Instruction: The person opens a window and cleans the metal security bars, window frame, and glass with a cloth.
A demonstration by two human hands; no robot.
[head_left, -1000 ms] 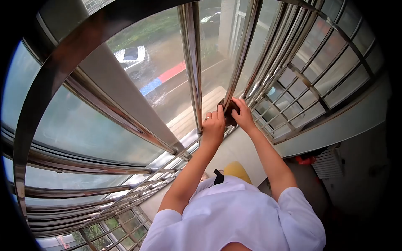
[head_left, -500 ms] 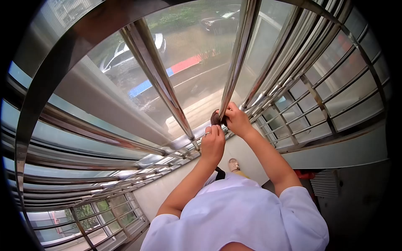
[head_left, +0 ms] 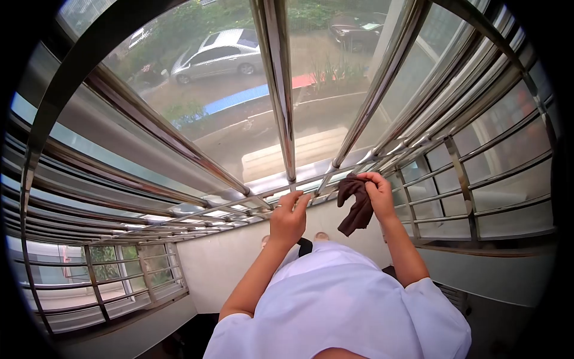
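A dark brown cloth point(head_left: 359, 209) hangs in loose folds from my right hand point(head_left: 380, 192), its upper edge pinched between thumb and fingers. The cloth is clear of the metal bars. My left hand point(head_left: 288, 220), with a ring on one finger, is empty, thumb and fingers apart. Its fingertips are just below the foot of a shiny upright bar point(head_left: 280, 102), close to the lower horizontal rail point(head_left: 317, 176); whether they touch the rail I cannot tell.
More polished bars point(head_left: 382, 90) run along the window to both sides. A curved metal band point(head_left: 45, 128) arches close overhead. Below the rail is a pale wall point(head_left: 227, 251). Barred side windows point(head_left: 113, 275) stand at left and right. Outside, a silver car point(head_left: 221, 54) is parked.
Both hands were together at the foot of a bar with the cloth around it. Now the cloth is off the bar in my right hand, and my left hand has let go. The view has shifted.
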